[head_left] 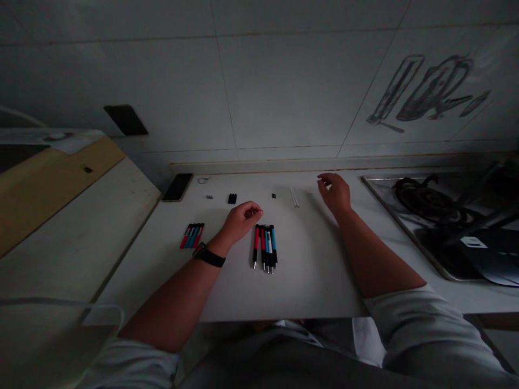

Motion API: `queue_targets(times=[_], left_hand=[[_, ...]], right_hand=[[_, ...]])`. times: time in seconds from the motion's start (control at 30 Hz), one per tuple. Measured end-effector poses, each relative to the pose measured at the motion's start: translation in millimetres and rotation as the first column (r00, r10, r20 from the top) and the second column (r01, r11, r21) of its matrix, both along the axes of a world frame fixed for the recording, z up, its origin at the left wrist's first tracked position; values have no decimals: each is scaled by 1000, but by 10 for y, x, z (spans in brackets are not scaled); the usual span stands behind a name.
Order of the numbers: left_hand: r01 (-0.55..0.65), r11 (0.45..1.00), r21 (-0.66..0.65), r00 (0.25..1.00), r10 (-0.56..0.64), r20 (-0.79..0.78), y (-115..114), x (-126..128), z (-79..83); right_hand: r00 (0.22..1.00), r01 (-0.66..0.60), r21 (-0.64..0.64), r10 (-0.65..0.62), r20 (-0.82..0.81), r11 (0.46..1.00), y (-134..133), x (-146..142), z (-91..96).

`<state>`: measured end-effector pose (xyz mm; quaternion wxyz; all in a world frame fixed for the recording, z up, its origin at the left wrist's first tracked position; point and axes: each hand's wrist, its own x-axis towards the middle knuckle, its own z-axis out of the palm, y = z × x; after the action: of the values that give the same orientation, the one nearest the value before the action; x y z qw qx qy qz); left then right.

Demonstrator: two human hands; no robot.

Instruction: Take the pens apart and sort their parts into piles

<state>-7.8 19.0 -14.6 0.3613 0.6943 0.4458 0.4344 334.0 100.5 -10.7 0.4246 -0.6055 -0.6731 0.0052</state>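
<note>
Kitchen, gas stove [421,208] beside white counter [316,270], tiled wall [284,97] behind

On my counter [308,286]: pens [269,243] mid-surface, pen parts [192,236] left of them, phone [177,187] back left corner, stove [430,235] right.

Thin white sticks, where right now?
In the head view, the thin white sticks lie right of centre on the white counter, between the small dark pieces and the right hand.
</note>
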Motion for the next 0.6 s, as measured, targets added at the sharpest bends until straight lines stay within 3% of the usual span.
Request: queue_targets(times=[0.17,0.27,0.33,0.4,0.47,0.6], left_hand=[[5,1000,22,999,-5,39,7,14,24],[-8,1000,-3,997,8,76,28,14,25],[-13,999,-35,992,18,123,41,11,23],[-10,997,-72,981,24,194,46,6,29],[-2,994,-110,968,30,251,43,-1,43],[10,988,-154,958,35,285,27,-15,75]], right_hand=[[950,-300,161,310,-39,940,-234,-504,530],[849,-527,100,528,21,844,-362,-849,850],[750,-661,13,660,44,750,-438,-1054,969],[652,-753,-64,756,63,655,-496,-1225,984],[592,-793,-110,800,91,599,-523,-1349,916],[582,-802,-117,810,71,586,-473,-1451,709]])
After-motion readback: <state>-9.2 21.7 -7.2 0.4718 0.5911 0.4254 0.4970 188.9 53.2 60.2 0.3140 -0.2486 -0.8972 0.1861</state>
